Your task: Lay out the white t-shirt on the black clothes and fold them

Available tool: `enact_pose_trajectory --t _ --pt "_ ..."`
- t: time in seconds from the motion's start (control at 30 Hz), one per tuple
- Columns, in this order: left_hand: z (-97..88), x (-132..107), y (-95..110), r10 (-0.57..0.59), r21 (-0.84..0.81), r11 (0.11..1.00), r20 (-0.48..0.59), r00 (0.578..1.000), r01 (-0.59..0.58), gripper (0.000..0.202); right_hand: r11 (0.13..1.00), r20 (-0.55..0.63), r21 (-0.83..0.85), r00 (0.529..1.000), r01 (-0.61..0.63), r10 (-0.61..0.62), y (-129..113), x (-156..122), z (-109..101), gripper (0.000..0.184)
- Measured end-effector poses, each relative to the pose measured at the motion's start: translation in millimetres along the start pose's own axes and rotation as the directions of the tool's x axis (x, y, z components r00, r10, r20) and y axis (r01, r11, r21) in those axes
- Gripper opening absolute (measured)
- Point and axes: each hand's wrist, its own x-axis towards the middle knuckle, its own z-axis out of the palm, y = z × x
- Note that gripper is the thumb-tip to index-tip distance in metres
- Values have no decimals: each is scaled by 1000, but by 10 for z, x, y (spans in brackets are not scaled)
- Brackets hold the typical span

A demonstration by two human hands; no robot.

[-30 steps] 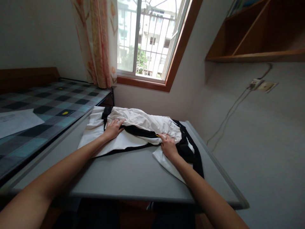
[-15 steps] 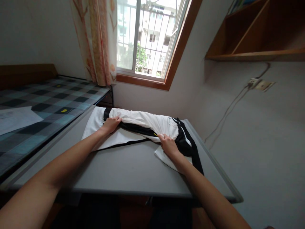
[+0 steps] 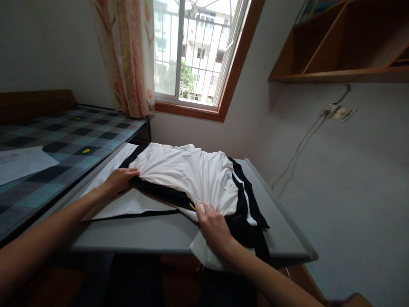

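A white and black garment (image 3: 188, 175) lies spread on a grey table (image 3: 153, 232), part of it hanging over the near edge. My left hand (image 3: 119, 179) grips the garment's left edge. My right hand (image 3: 213, 224) grips its near right edge, close to the table's front. The white upper layer is stretched between both hands over a black layer with white stripes.
A bed with a checked cover (image 3: 64, 136) and a white sheet of paper (image 3: 22, 162) stands at the left. Behind the table are a window (image 3: 191, 51) and a patterned curtain (image 3: 128, 55). A wooden shelf (image 3: 338, 47) and a wall socket with cable (image 3: 335, 111) are at the right.
Both hands have pulled the garment toward me and to the left. The white layer, bunched before, is now spread wider, and the garment overhangs the near edge.
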Motion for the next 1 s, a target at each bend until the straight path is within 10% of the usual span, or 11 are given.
enact_pose_trajectory --t 0.37,0.67,1.0 --pt "-6 -169 56 40 -92 995 -107 994 -50 39 901 30 425 994 85 -108 465 -116 -304 53" --pt "-11 -76 268 -21 63 998 -74 997 25 36 981 -29 178 996 -76 82 910 -34 342 48" --pt "-204 -460 -72 -11 6 1000 -89 996 12 39 975 -38 218 998 -43 52 980 -140 390 48"
